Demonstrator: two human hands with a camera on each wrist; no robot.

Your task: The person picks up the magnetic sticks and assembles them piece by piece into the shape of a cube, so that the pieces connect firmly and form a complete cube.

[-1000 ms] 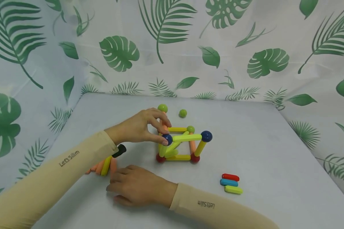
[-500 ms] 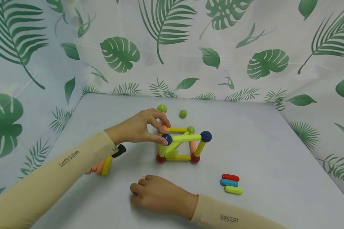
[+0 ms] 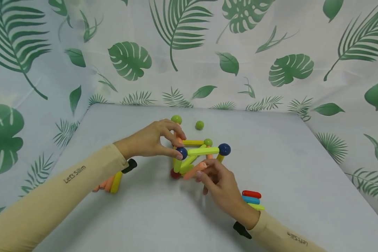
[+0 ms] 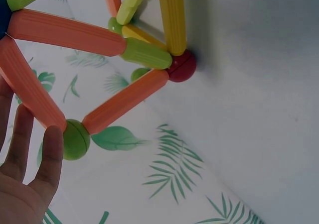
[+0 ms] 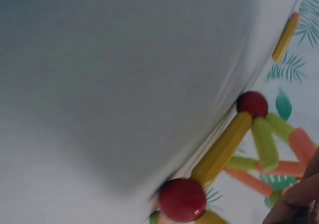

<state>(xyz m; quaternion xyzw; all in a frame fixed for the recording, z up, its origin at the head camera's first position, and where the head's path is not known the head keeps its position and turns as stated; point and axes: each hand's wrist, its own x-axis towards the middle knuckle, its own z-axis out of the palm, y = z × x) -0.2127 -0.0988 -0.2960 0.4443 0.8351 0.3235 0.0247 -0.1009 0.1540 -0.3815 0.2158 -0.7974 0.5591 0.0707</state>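
A frame of coloured rods and balls stands on the table. My left hand (image 3: 154,138) pinches its blue ball (image 3: 181,153) at the upper left corner, fingers beside an orange rod. From that ball a lime rod (image 3: 203,151) runs to a second blue ball (image 3: 224,149). Just in front of the frame, my right hand (image 3: 223,187) holds a loose orange rod (image 3: 195,170) between thumb and fingers, partly covering the frame's front right corner. In the left wrist view, orange rods (image 4: 124,102) meet at a green ball (image 4: 76,139). Red balls (image 5: 182,200) show low in the right wrist view.
Orange rods and a yellow rod (image 3: 116,182) lie at the left, partly behind the left sleeve. Red (image 3: 251,194), blue (image 3: 251,200) and lime short rods lie at the right, near my right wrist. A loose green ball (image 3: 200,125) sits behind the frame.
My right hand has moved from the left rods rightward and up to the frame, bringing an orange rod with it. My left hand stays on the blue ball.
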